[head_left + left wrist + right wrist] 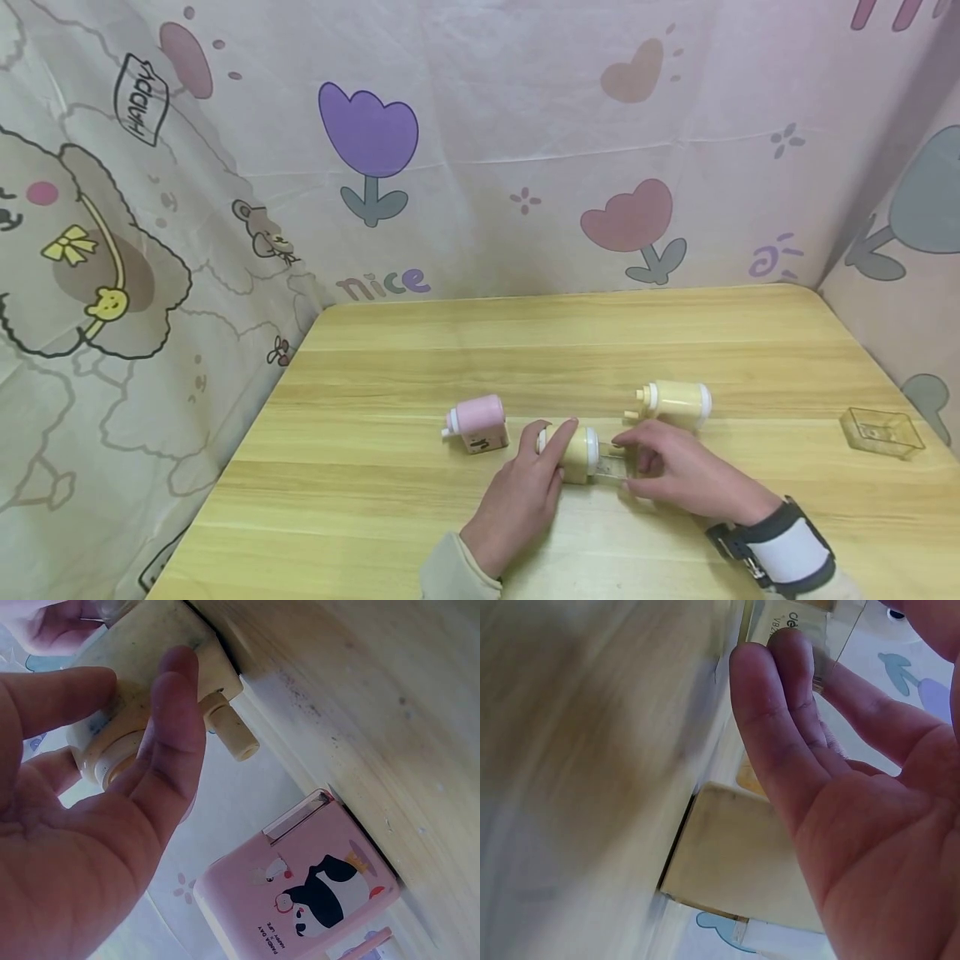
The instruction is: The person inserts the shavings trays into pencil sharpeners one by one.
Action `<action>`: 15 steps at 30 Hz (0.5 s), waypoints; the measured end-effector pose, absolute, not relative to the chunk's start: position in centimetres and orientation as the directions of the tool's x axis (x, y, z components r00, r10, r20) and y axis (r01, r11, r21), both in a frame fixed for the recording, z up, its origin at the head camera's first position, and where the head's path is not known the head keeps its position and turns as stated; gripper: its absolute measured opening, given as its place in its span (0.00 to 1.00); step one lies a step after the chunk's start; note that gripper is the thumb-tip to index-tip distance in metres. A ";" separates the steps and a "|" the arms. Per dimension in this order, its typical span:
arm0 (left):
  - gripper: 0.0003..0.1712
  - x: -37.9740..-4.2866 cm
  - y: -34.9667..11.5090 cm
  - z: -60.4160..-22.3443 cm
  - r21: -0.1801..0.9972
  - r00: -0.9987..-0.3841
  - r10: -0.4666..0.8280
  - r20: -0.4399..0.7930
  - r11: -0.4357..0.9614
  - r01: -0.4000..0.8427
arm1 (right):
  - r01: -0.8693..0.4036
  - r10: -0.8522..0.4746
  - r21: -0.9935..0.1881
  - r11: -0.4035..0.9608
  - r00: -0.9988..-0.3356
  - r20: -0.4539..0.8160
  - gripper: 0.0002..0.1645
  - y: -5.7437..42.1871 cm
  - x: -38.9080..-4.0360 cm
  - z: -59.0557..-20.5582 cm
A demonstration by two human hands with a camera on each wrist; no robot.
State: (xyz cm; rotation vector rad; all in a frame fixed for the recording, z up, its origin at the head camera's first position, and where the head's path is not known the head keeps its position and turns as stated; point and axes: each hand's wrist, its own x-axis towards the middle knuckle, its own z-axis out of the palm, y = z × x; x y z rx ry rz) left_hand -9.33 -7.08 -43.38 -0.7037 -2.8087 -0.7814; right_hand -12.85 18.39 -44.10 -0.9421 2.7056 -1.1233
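My left hand [520, 498] grips a yellow crank pencil sharpener [579, 454] lying on the table, fingers over its top and side. From the sharpener's right end juts a clear shavings drawer [611, 468], which my right hand [690, 472] pinches between thumb and fingers. In the right wrist view, printed letters show on the drawer [808, 626] beside the fingertips. Just behind my right hand is a second yellow sharpener [678, 400], partly covered by that hand. A pink sharpener [482, 423] with a panda picture stands left of my left hand.
A loose clear yellowish drawer [883, 432] lies near the table's right edge. The wooden table [360, 500] meets a patterned cloth [480, 167] at the back, with more cloth along both sides.
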 end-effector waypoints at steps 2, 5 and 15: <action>0.36 -9.3 -7.1 -43.4 0.447 -0.881 0.399 0.255 0.759 0.473 | -0.511 -0.561 -0.664 0.546 -0.811 0.163 0.32 18.2 -12.8 -44.0; 0.36 -9.3 -7.1 -43.3 0.439 -0.880 0.398 0.259 0.763 0.474 | -0.512 -0.563 -0.664 0.545 -0.810 0.164 0.33 18.0 -12.8 -44.0; 0.36 -9.3 -7.1 -43.3 0.430 -0.877 0.401 0.264 0.765 0.479 | -0.545 -0.573 -0.627 0.557 -0.799 0.185 0.32 17.4 -13.0 -44.2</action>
